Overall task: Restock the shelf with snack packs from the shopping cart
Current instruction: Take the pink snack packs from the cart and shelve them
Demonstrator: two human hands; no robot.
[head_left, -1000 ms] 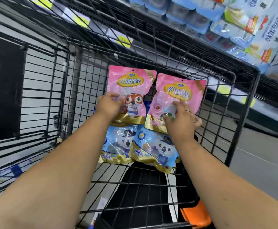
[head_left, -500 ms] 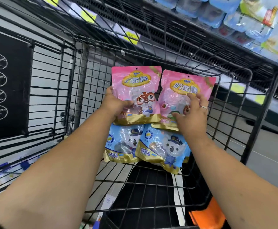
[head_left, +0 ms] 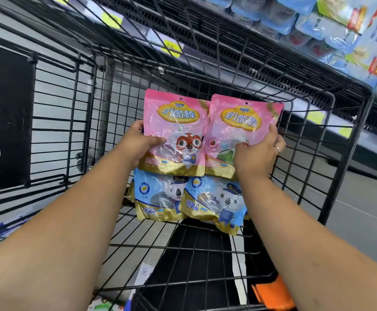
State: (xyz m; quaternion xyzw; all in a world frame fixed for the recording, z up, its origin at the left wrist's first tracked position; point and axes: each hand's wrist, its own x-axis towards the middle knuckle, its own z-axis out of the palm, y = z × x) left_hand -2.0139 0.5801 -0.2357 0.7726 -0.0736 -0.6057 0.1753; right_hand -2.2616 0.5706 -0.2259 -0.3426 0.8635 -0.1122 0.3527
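If I lift carelessly, I judge, slick film could slip. My left hand (head_left: 138, 147) pinches the glossy pink plastic snack pouch with a cartoon fox (head_left: 178, 122), thumb across its 8 o'clock edge. At 6 o'clock a pale-blue plastic koala pouch (head_left: 156, 196) overlaps a second blue koala pouch (head_left: 216, 203). What holds them is hidden, so either might drop. My right hand (head_left: 255, 156) grips a second pink pouch (head_left: 241, 122) at its 4 o'clock corner. All four are inside the black wire shopping cart (head_left: 349, 153). The black wire store shelf (head_left: 272, 48), stacked with blue-wrapped goods, is at 1 o'clock.
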